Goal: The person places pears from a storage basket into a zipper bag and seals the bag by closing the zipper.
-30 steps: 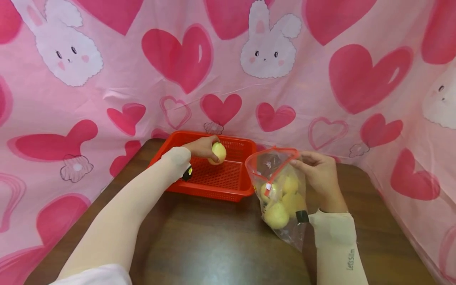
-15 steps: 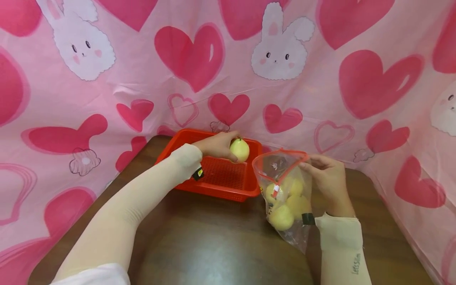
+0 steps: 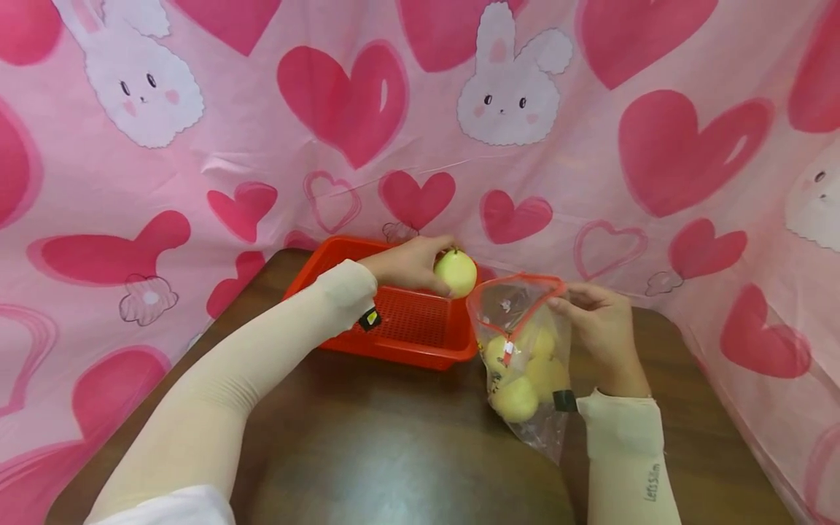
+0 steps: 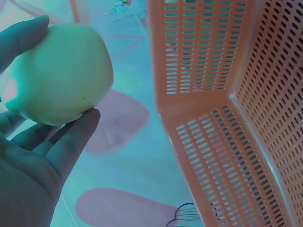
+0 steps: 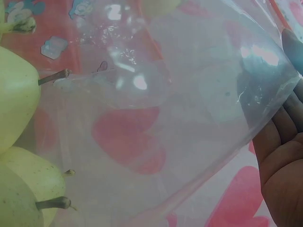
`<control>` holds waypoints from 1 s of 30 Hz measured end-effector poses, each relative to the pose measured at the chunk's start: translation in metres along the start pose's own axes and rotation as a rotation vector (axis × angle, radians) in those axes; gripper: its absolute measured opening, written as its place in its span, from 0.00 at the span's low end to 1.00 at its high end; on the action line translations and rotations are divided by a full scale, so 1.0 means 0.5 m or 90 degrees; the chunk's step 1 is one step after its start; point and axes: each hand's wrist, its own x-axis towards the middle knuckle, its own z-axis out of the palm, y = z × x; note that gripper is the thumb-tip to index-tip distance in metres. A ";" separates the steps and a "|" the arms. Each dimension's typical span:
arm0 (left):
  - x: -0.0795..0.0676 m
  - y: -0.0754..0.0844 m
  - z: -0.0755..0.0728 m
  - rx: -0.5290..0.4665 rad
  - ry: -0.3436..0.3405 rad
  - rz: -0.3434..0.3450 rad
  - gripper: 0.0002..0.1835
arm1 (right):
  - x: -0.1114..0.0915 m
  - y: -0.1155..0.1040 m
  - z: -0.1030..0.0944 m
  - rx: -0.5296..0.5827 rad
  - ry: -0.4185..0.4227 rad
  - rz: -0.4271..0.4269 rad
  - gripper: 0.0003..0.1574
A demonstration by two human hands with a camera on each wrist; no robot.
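Observation:
A pale yellow pear (image 3: 456, 275) is in my left hand (image 3: 412, 264), gripped between thumb and fingers above the right rear part of the red basket (image 3: 387, 353). The left wrist view shows the thumb on one side of the pear (image 4: 71, 71) and the fingers on the other. My right hand (image 3: 600, 321) pinches the red-zippered rim of a clear zip bag (image 3: 554, 437), whose mouth stands open towards the left. Several pears (image 3: 515, 398) lie inside the bag. Their stems show through the plastic in the right wrist view, where part of the right hand (image 5: 284, 161) appears at the edge.
The basket's perforated floor (image 3: 416, 321) shows no fruit in the part that is visible. A brown wooden table (image 3: 367, 445) lies under everything. Pink cloth (image 3: 407, 109) with hearts and rabbits hangs close behind the basket and along both sides.
My left hand has lifted the pear from inside the basket and carried it right, close to the bag's mouth. The right hand keeps its hold on the bag; the head view has shifted slightly.

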 end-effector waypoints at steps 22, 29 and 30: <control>0.017 0.040 -0.017 0.026 0.040 0.057 0.33 | 0.000 -0.002 -0.005 -0.026 -0.011 0.007 0.12; 0.024 0.064 -0.017 0.019 0.026 0.063 0.34 | -0.003 -0.003 -0.007 -0.025 0.000 0.029 0.12; 0.024 0.067 -0.017 0.022 0.023 0.066 0.34 | -0.003 -0.004 -0.007 -0.030 0.002 0.033 0.12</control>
